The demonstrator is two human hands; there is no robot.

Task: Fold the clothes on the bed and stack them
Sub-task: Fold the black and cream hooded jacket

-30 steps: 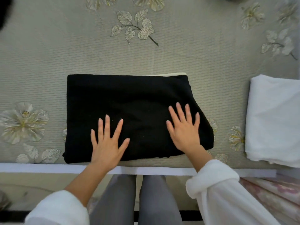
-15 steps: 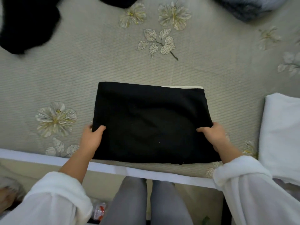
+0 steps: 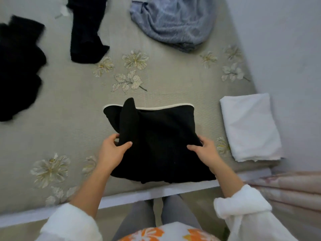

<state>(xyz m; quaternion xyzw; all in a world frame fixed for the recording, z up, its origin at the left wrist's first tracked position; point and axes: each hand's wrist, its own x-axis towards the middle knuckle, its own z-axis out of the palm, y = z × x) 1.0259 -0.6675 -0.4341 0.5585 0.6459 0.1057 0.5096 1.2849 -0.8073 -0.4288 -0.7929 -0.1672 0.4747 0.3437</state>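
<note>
Folded black garment sits centre at the near edge of the bed; left hand and right hand each grip a side, thumbs on top, fingers curled under the cloth, and the left side is lifted with a flap peaking up. Step looks like lift-and-carry of the finished fold, probably onto the folded white piece just right. Next move needs the bundle kept level so the flap doesn't spill; crumpled black top, black trousers and blue-grey fleece lie unfolded far side.
</note>
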